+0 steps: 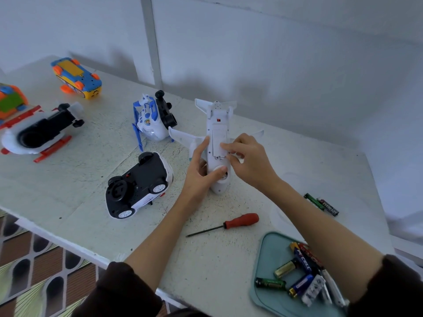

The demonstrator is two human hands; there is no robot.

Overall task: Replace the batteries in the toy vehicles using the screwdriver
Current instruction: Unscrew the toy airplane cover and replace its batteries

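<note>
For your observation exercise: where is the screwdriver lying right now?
In the head view, the screwdriver lies untouched on the table, between the person's forearms, nearer than the toy plane and left of the battery tray.

Toys spread on table (91,179)
Plane (217,138) centre; car (139,186) left; screwdriver (226,224) in front; tray (265,259) front-right, batteries (304,277) inside.
</note>
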